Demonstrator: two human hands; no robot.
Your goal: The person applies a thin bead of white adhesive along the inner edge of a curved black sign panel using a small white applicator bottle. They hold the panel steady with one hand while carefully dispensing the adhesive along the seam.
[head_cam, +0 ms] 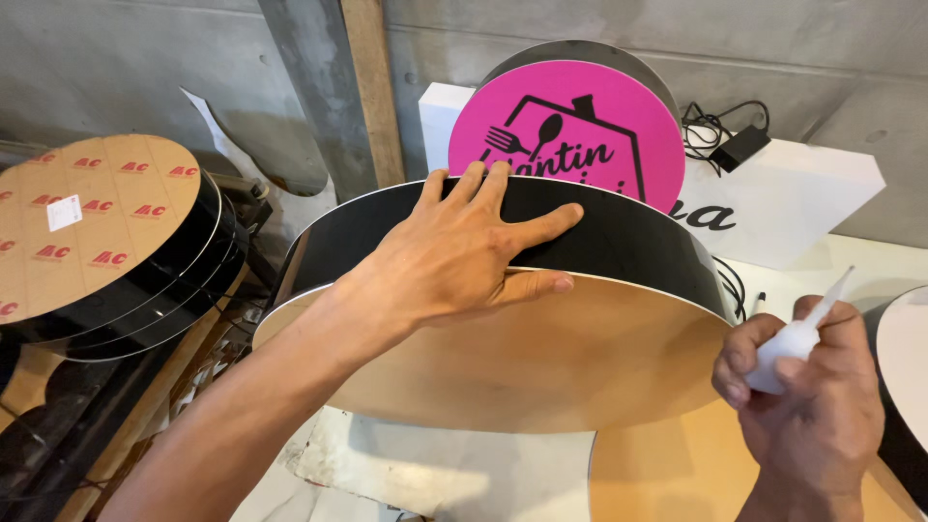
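A large round drum-shaped sign box (619,251) with a black side band and a tan paper-covered face stands tilted in the middle. My left hand (464,256) lies flat over its top edge, fingers spread on the black band, thumb on the tan face. My right hand (807,391) is at the lower right, closed around a small white squeeze bottle (797,333) whose thin nozzle points up and to the right, a short way from the box's right rim.
A pink round sign (570,130) with a black logo leans behind the box against a white block (802,188). A black adapter with cable (739,145) lies on that block. Stacked round discs (97,232) sit at the left. A wooden post (372,87) stands by the concrete wall.
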